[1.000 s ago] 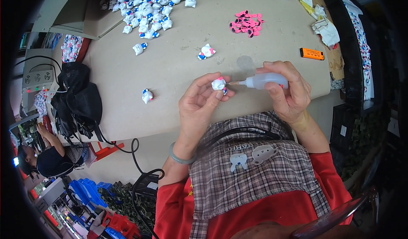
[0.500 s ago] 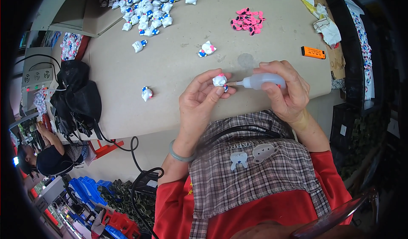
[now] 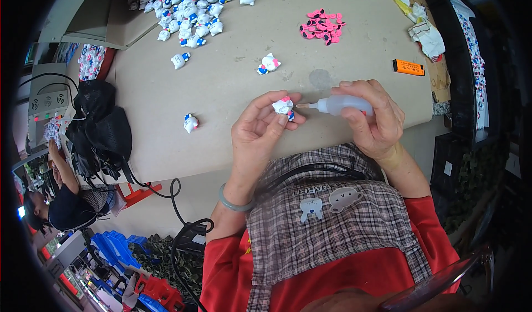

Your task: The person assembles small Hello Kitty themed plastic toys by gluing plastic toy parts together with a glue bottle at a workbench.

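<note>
Pinching a teeny white figurine (image 3: 282,106) over there, the left hand (image 3: 257,124) is facing a squeeze bottle (image 3: 339,105) the right hand (image 3: 382,119) is totally gripping.

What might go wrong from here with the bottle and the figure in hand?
The tip of the bottle is close to the left hand, so any contents might get on the skin. The right hand holds the bottle around its body; too hard a squeeze could release too much. The figure is small, so it might slip from the left hand.
</note>
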Tool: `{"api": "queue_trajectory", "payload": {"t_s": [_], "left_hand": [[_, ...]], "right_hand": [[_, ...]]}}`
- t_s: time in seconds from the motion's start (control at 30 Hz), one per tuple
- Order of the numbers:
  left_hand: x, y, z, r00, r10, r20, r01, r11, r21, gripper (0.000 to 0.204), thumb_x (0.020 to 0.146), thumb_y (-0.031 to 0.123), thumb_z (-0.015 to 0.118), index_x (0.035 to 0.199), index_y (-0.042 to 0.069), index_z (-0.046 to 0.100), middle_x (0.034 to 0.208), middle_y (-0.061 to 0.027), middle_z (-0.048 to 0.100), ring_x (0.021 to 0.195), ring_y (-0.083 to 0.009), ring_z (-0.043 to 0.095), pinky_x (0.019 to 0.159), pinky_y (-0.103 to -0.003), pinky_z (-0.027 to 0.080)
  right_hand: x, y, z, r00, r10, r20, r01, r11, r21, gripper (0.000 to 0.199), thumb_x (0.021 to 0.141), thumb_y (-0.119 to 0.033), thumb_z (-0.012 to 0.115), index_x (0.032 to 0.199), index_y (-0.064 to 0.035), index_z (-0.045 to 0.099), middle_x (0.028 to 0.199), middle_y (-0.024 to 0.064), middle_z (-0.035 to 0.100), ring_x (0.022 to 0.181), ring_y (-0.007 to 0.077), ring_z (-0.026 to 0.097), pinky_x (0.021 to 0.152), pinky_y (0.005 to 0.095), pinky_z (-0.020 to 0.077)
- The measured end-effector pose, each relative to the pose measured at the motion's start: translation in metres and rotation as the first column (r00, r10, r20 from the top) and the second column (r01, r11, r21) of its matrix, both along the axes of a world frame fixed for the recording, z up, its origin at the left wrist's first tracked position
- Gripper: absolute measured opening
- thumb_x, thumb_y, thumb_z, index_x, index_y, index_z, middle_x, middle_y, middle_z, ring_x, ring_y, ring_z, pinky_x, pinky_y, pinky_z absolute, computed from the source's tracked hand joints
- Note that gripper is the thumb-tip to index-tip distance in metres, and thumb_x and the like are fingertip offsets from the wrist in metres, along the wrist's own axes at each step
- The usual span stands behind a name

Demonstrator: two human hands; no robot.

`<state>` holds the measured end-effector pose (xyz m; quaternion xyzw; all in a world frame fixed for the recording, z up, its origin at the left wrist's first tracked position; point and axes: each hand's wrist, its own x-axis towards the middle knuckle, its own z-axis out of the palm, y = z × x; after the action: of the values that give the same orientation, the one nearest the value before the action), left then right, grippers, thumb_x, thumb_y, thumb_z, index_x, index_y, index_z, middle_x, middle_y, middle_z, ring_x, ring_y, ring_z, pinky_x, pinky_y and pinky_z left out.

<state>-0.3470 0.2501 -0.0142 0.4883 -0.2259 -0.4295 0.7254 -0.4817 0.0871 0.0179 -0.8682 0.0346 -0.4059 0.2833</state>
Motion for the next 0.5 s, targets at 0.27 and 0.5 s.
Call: {"api": "queue_trajectory", "payload": {"t_s": [0.27,0.5], "left_hand": [[0.0013,0.0007,-0.0026,1.0,-0.011,0.002,0.011,1.0,-0.022,0.032,0.091,-0.009,0.048,0.122,-0.004,0.05,0.119,-0.0198,0.061,0.09,-0.0182,0.065,0.077,-0.027,0.053],[0.0012,0.0005,-0.0026,1.0,-0.017,0.003,0.017,1.0,-0.008,0.032,0.09,-0.01,0.046,0.121,-0.003,0.051,0.119,-0.0195,0.061,0.089,-0.0177,0.065,0.076,-0.027,0.052]], "right_hand": [[-0.0011,0.0001,0.0,1.0,0.016,0.005,-0.016,0.997,0.08,0.033,0.084,-0.012,0.07,0.11,0.0036,0.057,0.092,0.0141,0.068,0.07,0.0222,0.065,0.057,0.0287,0.0518],[0.0005,0.0,-0.0017,1.0,0.015,0.006,-0.016,0.997,0.073,0.034,0.085,-0.014,0.07,0.111,0.0035,0.057,0.09,0.0136,0.068,0.07,0.0222,0.065,0.057,0.0287,0.0518]]}}
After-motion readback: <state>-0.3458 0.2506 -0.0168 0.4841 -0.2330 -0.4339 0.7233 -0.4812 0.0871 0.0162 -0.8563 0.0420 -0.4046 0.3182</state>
